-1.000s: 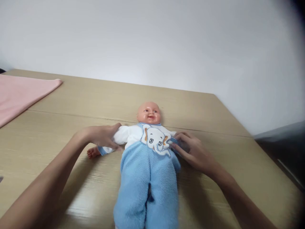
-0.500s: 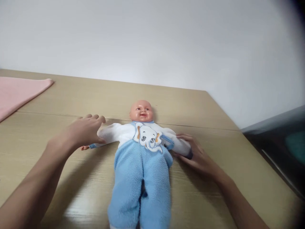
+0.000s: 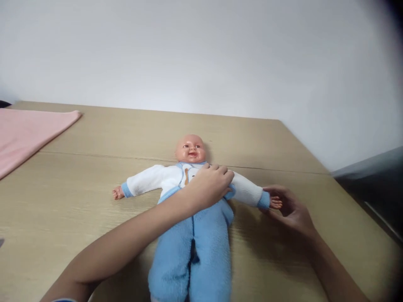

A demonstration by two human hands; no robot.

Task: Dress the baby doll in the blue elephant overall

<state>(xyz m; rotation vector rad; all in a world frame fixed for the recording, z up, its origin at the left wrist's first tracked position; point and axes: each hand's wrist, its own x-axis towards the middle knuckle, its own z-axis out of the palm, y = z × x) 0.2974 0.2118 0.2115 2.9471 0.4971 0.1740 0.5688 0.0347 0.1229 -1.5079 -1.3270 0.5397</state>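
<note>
A baby doll [image 3: 189, 201] lies face up on the wooden table [image 3: 78, 201], in a white top and light blue fleece trousers, both arms stretched out to the sides. My left hand [image 3: 210, 184] rests across the doll's chest, fingers curled over the blue strap near its shoulder. My right hand [image 3: 288, 209] lies palm up beside the doll's small hand at the end of the white sleeve, fingers apart and just touching it. The doll's other arm lies free on the table.
A pink cloth [image 3: 25, 134] lies flat at the table's far left. A white wall runs behind the table. Beyond the table's right edge is a dark surface [image 3: 374, 188].
My left hand left the doll's near arm and crossed onto its chest. My right hand slid outward along the other sleeve to the doll's hand. Both doll arms now lie spread out.
</note>
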